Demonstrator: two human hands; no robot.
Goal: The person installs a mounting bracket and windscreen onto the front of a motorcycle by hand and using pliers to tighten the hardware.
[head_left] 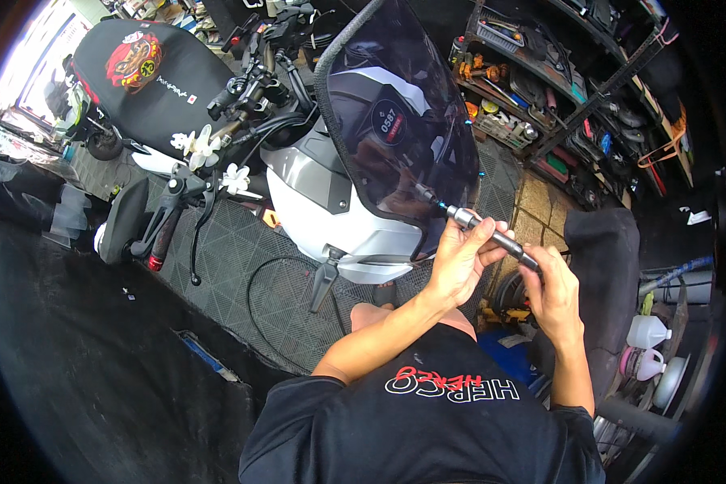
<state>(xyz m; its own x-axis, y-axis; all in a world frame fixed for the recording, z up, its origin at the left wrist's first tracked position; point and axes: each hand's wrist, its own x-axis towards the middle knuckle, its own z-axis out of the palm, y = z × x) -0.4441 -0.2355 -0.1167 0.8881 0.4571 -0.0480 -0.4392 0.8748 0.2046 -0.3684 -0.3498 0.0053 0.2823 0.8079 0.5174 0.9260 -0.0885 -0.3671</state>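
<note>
Both my hands are on a slim socket driver with a silver collar (pixel 463 217) and a dark shaft. My left hand (pixel 457 270) wraps its fingers round the shaft just behind the collar. At the rear end, my right hand (pixel 553 292) pinches the handle between thumb and fingers. The driver's tip points at a small blue bolt (pixel 442 205) at the lower right of a dark tinted windscreen (pixel 379 173); whether the bolt sits in the screen or on the tip, I cannot tell. The screen is fixed on a white and grey scooter front (pixel 318 206).
More blue bolts (pixel 481 173) line the windscreen's right edge. Handlebars with a brake lever (pixel 195 250) and mirror (pixel 122 222) stand at left, before a black printed seat (pixel 157 81). Tool shelves (pixel 532 73) fill the far right; plastic bottles (pixel 647 331) stand nearer. A black hose (pixel 250 294) loops across the floor.
</note>
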